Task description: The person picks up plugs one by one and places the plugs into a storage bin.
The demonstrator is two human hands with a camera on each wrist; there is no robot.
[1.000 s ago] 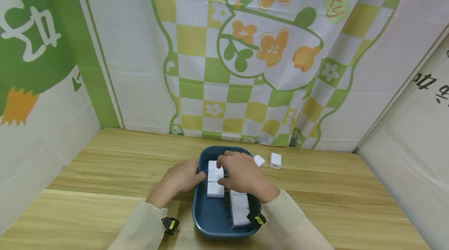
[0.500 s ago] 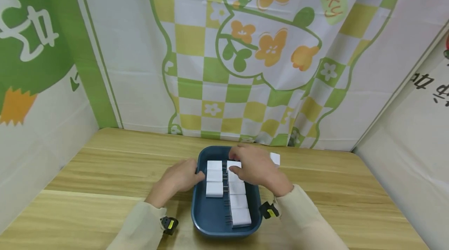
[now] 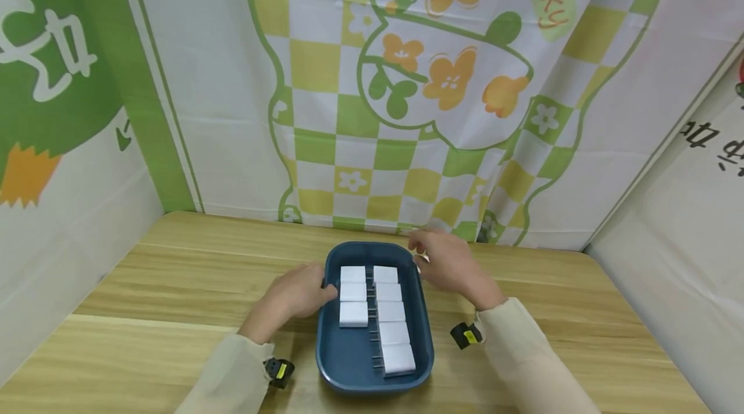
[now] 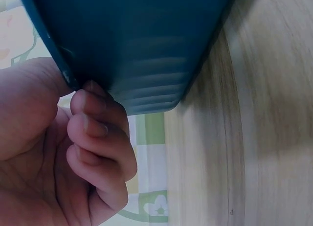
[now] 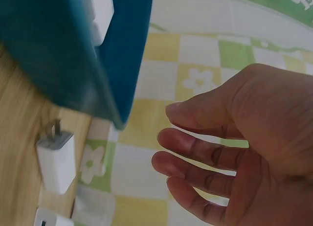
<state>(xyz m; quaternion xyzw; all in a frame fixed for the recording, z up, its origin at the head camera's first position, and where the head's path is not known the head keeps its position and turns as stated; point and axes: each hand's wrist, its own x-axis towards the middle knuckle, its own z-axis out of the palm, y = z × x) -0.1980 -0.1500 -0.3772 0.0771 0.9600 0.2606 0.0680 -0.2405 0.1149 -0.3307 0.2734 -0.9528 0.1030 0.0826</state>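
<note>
A dark blue tray [image 3: 349,359] holds white plug chargers in two columns. Three chargers [image 3: 353,314] make up the left column, and several chargers [image 3: 395,333] form the longer right one, prongs pointing left. My left hand [image 3: 299,291] pinches the tray's left rim, thumb on the inside and fingers curled under the outside in the left wrist view. Just past the far right rim is my right hand [image 3: 447,262], its fingers loosely bent with nothing between them. Below it in the right wrist view, a white charger [image 5: 56,162] with upturned prongs stands on the table beside another charger [image 5: 51,217].
The wooden table [image 3: 203,285] carries the tray near its middle. Behind it hangs a green and yellow checked curtain [image 3: 372,162], close to my right hand. White printed cloth walls [image 3: 668,207] stand on both sides.
My right hand has moved from over the chargers in the tray to the right, out past the rim, uncovering both columns. The left hand has stayed on the rim.
</note>
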